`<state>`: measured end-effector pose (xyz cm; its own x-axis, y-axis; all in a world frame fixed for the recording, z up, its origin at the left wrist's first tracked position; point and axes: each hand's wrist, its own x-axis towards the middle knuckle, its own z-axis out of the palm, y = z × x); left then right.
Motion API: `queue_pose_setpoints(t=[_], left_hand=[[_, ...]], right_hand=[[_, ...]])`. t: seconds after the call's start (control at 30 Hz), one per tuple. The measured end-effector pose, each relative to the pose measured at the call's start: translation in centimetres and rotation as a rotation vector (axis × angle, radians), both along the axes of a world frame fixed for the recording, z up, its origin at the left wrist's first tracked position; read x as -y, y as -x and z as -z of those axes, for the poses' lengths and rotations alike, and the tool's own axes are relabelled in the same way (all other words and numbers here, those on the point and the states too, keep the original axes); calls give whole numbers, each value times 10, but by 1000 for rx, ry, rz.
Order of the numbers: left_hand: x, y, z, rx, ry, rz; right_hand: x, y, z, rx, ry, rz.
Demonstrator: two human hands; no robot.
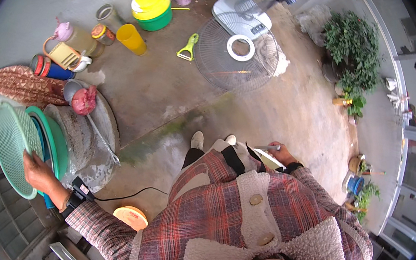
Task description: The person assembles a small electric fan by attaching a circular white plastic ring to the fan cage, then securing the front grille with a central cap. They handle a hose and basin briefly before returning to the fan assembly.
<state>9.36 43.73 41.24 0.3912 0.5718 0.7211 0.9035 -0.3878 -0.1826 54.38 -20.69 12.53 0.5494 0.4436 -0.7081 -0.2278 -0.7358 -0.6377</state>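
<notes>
My left hand (44, 174) grips the near rim of a light green plastic colander (12, 147), which is tipped up on its side. Behind the colander stand green basins (55, 142), with a blue one showing between. Low at my right side, my right hand (283, 154) is closed on a pale, flat-edged object (269, 159). My jacket hides part of that object, and its kind is unclear. A ladle (102, 137) and a crumpled pink bag (84, 100) rest on the wet, round stone ledge (106, 116) beside the basins.
A fan (237, 49) stands ahead, with a yellow-green peeler (188, 48) on the floor near it. Along the wall are a yellow-lidded green tub (152, 10), a yellow cup (131, 39) and several jars. Potted plants (351, 39) line the right. An orange lid-like disc (130, 218) lies below my left arm.
</notes>
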Motion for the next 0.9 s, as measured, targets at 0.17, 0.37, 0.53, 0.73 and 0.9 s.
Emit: queue_pose_setpoints(t=[0.17,0.37,0.53,0.73,0.9], left_hand=[[8,-27,-1,-165,-133,-200],[62,-180,67,296,482,427],[148,-342,141,-61,879,909],[208,-492,177,-106,886,1052],[220,-566,198,-437,1099,859]], right_hand=[[5,7,-1,23,51,20],[15,28,-12,3,48,119],[37,58,-14,-23,57,220],[87,87,-6,-115,61,371],[134,93,16,-120,56,498]])
